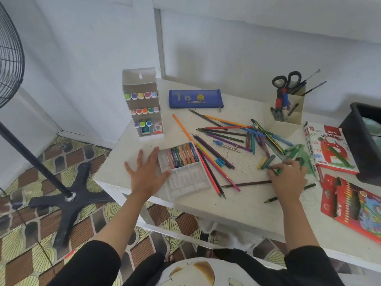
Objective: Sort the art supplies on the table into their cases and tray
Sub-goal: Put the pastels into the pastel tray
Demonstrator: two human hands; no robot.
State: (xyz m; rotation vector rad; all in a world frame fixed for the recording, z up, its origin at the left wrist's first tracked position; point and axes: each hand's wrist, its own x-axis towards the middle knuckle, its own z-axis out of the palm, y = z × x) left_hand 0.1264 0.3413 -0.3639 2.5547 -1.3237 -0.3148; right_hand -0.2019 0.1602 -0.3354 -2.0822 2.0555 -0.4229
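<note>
A white plastic pastel tray lies near the table's front edge, its far row filled with several oil pastels. My left hand lies flat and spread on the table, fingertips touching the tray's left edge. My right hand pinches a green oil pastel on the table to the right. Two more loose pastels lie just beyond it. Several coloured pencils and pens are scattered across the middle.
A blue pencil pouch lies at the back. A white marker stand is at back left, a cream pen holder with scissors at back right. The oil pastel box, a red pencil box and a black bin sit right.
</note>
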